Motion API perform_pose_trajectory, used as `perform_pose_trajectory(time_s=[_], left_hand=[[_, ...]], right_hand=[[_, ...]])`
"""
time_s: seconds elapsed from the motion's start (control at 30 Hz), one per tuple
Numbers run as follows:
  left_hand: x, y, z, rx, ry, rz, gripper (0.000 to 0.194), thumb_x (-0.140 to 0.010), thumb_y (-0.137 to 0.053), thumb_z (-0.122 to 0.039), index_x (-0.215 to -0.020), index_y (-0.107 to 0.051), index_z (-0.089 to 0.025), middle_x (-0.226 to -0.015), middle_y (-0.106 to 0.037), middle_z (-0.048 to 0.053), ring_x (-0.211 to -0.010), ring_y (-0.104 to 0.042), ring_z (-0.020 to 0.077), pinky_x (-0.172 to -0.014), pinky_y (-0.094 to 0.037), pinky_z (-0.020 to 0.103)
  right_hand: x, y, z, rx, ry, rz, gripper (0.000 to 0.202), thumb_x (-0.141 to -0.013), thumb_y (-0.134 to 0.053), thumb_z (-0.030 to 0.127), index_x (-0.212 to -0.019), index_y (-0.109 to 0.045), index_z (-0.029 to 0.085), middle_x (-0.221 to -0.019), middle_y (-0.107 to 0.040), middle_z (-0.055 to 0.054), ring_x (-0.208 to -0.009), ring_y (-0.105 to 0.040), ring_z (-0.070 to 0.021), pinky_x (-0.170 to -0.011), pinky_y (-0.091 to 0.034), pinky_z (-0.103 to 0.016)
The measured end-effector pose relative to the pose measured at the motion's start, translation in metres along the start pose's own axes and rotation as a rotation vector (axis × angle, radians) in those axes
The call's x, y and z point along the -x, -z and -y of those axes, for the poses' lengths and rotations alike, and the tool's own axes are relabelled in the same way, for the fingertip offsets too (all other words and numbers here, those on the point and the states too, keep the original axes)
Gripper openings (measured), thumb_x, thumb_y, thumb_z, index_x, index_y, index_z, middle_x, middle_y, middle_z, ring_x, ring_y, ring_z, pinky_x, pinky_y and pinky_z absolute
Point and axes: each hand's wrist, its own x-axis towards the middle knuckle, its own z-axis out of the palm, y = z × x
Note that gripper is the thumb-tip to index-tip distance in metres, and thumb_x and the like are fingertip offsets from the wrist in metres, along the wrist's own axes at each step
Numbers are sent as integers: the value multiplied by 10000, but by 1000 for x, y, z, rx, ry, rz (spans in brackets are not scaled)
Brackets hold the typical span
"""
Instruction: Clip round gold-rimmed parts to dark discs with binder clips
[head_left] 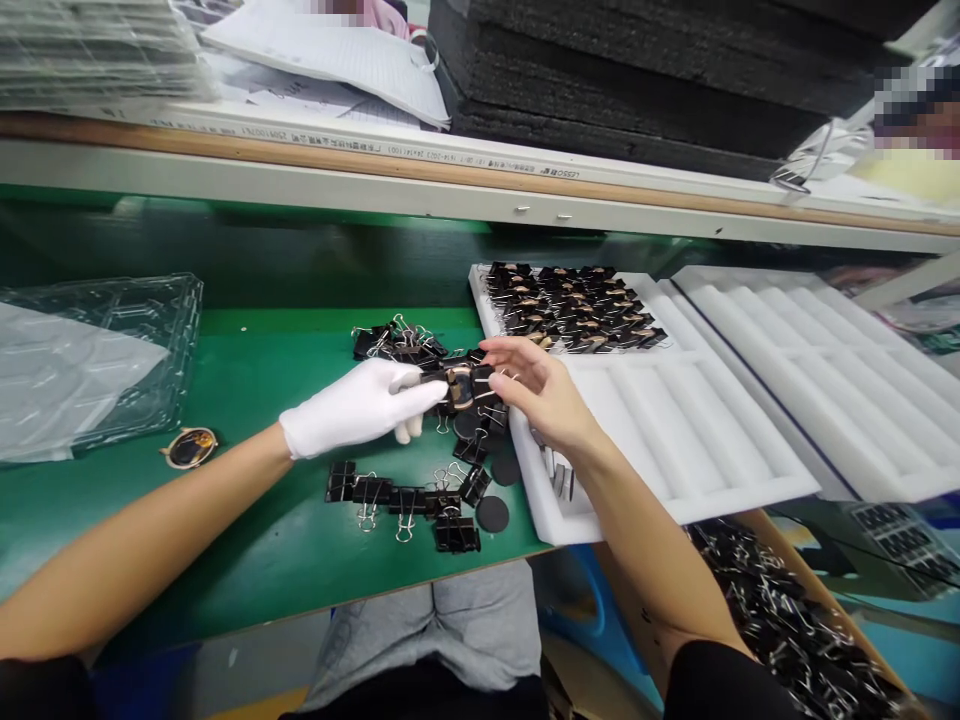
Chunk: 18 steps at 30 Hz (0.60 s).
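Between my two hands is a gold-rimmed watch case point(461, 388) with black binder clips point(486, 382) at its sides. My left hand point(356, 402), in a white glove, pinches it from the left. My bare right hand point(546, 392) has its thumb and fingers closed on the clip at the right side. Below lie loose binder clips point(405, 500) and black discs point(492, 514). Beyond my hands is a heap of more clips point(397, 342). Another gold-rimmed watch case point(191, 448) rests on the green table point(262, 540), left of my gloved hand.
At right, a white foam tray point(532, 490) carries rows of clipped pieces point(574, 305) at its far end. A second grooved foam tray point(817, 400) lies beside it. Clear plastic trays point(187, 320) sit at left. A carton of binder clips point(795, 620) stands lower right. A shelf point(450, 190) crosses above.
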Motion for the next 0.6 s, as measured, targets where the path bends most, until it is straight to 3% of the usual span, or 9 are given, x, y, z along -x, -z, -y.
perform_pose_trajectory(time_s=[0.13, 0.23, 0.3, 0.37, 0.43, 0.5, 0.6], left_hand=[[2, -2, -1, -201, -26, 11, 524, -979, -506, -638, -691, -537, -202, -660, -701, -20, -608, -649, 143, -586, -447, 259], [4, -7, -4, -415, -117, -54, 514, -975, -497, -644, -715, -568, -206, -614, -625, -29, -558, -560, 137, -524, -357, 269], [7, -9, -5, -451, -170, -80, 458, -977, -498, -638, -940, -682, -220, -691, -671, -31, -610, -597, 150, -566, -407, 269], [13, -7, -2, -426, -173, -120, 476, -987, -489, -618, -1250, -662, -262, -826, -743, -29, -704, -666, 169, -662, -490, 276], [23, -2, 9, -422, -135, -208, 494, -996, -469, -603, -1363, -616, -307, -935, -780, -25, -772, -710, 187, -735, -535, 297], [36, 3, 28, -448, -91, -352, 460, -973, -484, -615, -1310, -651, -350, -1010, -795, -34, -819, -736, 207, -763, -559, 320], [57, 6, 67, -453, 3, -631, 365, -968, -468, -588, -1244, -665, -454, -925, -785, -90, -733, -717, 210, -751, -574, 367]], right_hand=[[1, 7, 6, 302, 49, 289, 270, -877, -774, 343, -1107, -697, 224, -1017, -740, -36, -929, -691, -208, -832, -540, -350], [6, 7, 13, 466, 159, 377, 125, -909, -732, 266, -1014, -698, 205, -1016, -751, -32, -934, -687, -209, -845, -512, -345], [11, 12, 21, 553, 224, 363, 94, -914, -703, 202, -1008, -692, 198, -1018, -741, -38, -942, -680, -212, -845, -504, -346], [18, 31, 33, 641, 285, 312, 88, -922, -667, 167, -1002, -689, 196, -1004, -724, -48, -947, -670, -219, -840, -502, -351], [25, 68, 47, 726, 333, 235, 86, -941, -634, 186, -1005, -690, 203, -994, -716, -57, -955, -665, -229, -849, -507, -365], [28, 123, 56, 820, 338, 115, 112, -947, -636, 262, -1034, -687, 213, -1042, -725, -72, -983, -670, -250, -891, -516, -398], [16, 219, 52, 1031, 128, -129, 166, -882, -662, 304, -1020, -694, 218, -1060, -735, -91, -992, -671, -301, -921, -515, -451]])
